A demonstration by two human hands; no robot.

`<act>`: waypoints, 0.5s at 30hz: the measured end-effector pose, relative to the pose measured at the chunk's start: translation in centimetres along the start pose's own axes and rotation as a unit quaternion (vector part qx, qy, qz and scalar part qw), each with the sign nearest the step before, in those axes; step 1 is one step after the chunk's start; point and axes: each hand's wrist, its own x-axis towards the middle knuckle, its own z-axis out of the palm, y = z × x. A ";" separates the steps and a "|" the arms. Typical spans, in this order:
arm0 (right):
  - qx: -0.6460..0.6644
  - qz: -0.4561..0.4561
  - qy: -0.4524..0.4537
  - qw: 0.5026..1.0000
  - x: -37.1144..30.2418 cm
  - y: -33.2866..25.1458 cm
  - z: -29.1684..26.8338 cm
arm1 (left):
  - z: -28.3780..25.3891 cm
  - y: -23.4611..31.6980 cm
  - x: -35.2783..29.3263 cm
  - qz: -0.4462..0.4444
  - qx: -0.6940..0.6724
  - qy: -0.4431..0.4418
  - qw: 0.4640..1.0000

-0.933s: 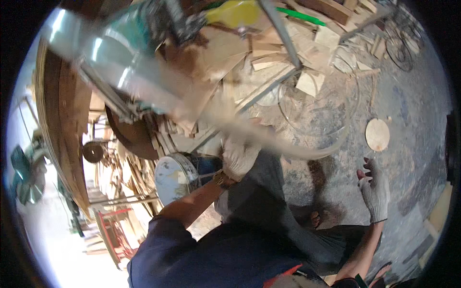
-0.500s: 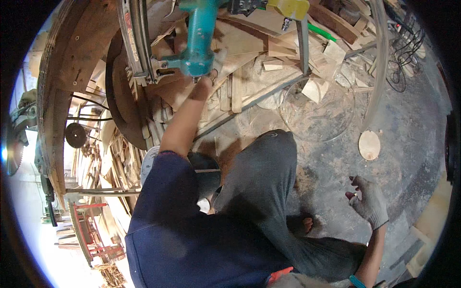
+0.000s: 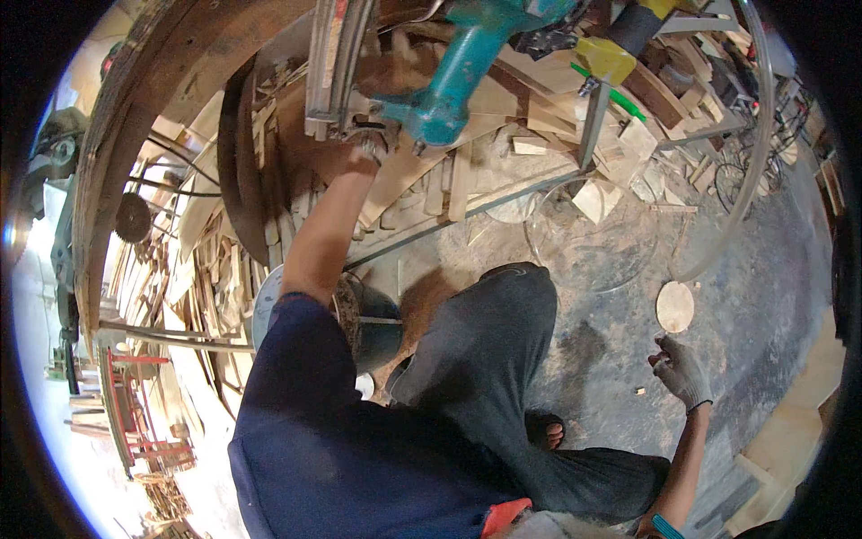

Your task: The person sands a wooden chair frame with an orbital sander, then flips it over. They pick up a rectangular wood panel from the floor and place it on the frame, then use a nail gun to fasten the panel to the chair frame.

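Note:
My left arm reaches up to the far left. My left hand [image 3: 366, 146] is beside the lower end of a teal nail gun [image 3: 453, 85], next to its metal magazine [image 3: 339, 67]. Its fingers are blurred and partly hidden, so their grip does not show. At the lower right, my right hand [image 3: 682, 373] wears a grey-white glove with dark fingertips showing. Its fingers are loosely bent and apart, with nothing visible in them. Just beyond them, a round pale wooden disc [image 3: 675, 306] lies on the floor.
A yellow-and-black tool [image 3: 620, 54] lies beside the nail gun. Several wood offcuts [image 3: 440, 184] are heaped behind a metal bar [image 3: 476, 202]. A clear hose [image 3: 761, 171] curves down at right. A large curved wooden piece [image 3: 112, 153] and a saw blade [image 3: 133, 217] stand at left.
The view has shifted, moving the nail gun rightward in the picture. My left hand has gone from the gun's bottom end to beside the magazine. My right hand is now closer to the disc.

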 end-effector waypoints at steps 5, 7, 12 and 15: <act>-0.030 0.008 0.007 0.999 -0.2 -0.4 -0.2 | 5.4 5.8 2.1 0.085 -0.029 -0.015 0.996; -0.031 0.024 -0.010 0.999 -0.3 -0.6 -0.1 | 7.1 7.7 2.8 0.110 -0.034 -0.015 0.993; -0.018 0.017 0.007 1.000 -1.0 -0.9 0.1 | 11.0 12.3 4.1 0.163 -0.050 -0.005 0.985; -0.036 0.044 -0.005 0.998 -1.6 -0.9 -0.2 | 13.6 14.2 4.2 0.197 -0.067 0.005 0.978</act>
